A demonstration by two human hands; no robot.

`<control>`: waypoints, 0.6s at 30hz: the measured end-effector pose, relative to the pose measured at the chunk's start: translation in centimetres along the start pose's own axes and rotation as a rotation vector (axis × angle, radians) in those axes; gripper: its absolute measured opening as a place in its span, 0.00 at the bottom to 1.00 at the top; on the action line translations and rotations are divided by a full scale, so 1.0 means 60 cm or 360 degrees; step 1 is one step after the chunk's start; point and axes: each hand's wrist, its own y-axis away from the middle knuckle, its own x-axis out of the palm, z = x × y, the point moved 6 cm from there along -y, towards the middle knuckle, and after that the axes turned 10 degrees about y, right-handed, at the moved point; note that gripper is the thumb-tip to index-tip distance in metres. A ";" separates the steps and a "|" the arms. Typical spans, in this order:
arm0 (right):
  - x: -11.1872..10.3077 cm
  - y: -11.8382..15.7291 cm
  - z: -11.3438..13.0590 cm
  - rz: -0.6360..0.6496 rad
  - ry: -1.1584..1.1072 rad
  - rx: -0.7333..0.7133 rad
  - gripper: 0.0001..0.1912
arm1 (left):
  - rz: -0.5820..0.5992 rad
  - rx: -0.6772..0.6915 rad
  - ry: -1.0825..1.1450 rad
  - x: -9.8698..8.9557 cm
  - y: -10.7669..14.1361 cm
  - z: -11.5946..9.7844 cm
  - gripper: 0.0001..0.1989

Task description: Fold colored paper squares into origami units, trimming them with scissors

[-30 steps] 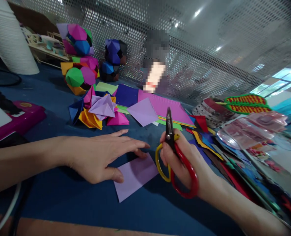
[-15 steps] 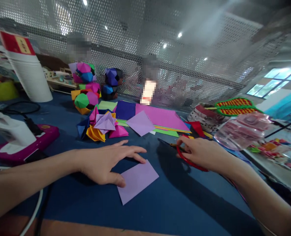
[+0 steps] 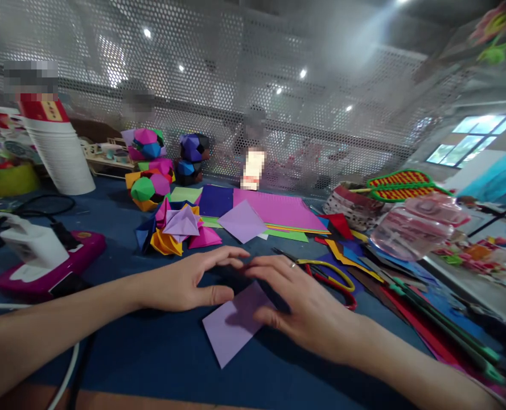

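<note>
A lilac sheet of paper (image 3: 231,330) lies flat on the dark blue table. My left hand (image 3: 188,282) is over its upper left side, fingers stretched and thumb apart, holding nothing. From the right my right hand (image 3: 295,302) reaches over the sheet's right side, fingers apart and nothing held; its shadow falls on the paper. Whether either hand touches the sheet I cannot tell. Scissors (image 3: 345,277) with red and yellow handles lie just behind my right hand. A second lilac square (image 3: 243,221) rests farther back on a pink pad (image 3: 282,209).
Folded paper pieces (image 3: 176,228) and paper balls (image 3: 150,188) stand at back left. Stacked paper cups (image 3: 60,148) and a purple power strip (image 3: 52,267) with cables occupy the left. Right are paper strips (image 3: 355,262), a green-handled tool (image 3: 444,319) and a clear pink container (image 3: 419,228).
My right hand has let go of the scissors, which now lie on the table, and has moved left over the lilac sheet. My left hand has lifted slightly off the sheet's left edge.
</note>
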 end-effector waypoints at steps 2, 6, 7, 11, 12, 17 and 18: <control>0.015 0.000 0.018 0.0047 -0.0085 -0.0109 0.32 | -0.0097 -0.0006 0.0124 -0.004 -0.001 0.004 0.26; 0.024 -0.002 0.022 0.0097 -0.0119 -0.0192 0.27 | -0.0246 -0.0035 0.0337 -0.010 -0.004 0.013 0.23; 0.024 -0.003 0.022 0.0095 -0.0127 -0.0197 0.24 | -0.0286 -0.0041 0.0387 -0.012 -0.004 0.015 0.22; 0.023 -0.005 0.021 -0.0012 -0.0235 -0.0177 0.18 | -0.0349 -0.0081 0.0640 -0.011 -0.006 0.025 0.22; 0.022 -0.005 0.021 -0.0059 -0.0281 -0.0183 0.14 | -0.0349 -0.0088 0.0705 -0.010 -0.006 0.027 0.23; 0.016 -0.001 0.014 -0.0349 -0.0485 -0.0238 0.09 | -0.0276 -0.0189 0.0969 0.004 -0.004 0.031 0.28; 0.015 0.000 0.012 -0.0406 -0.0509 -0.0231 0.09 | -0.0222 -0.0212 0.1026 0.009 -0.003 0.030 0.29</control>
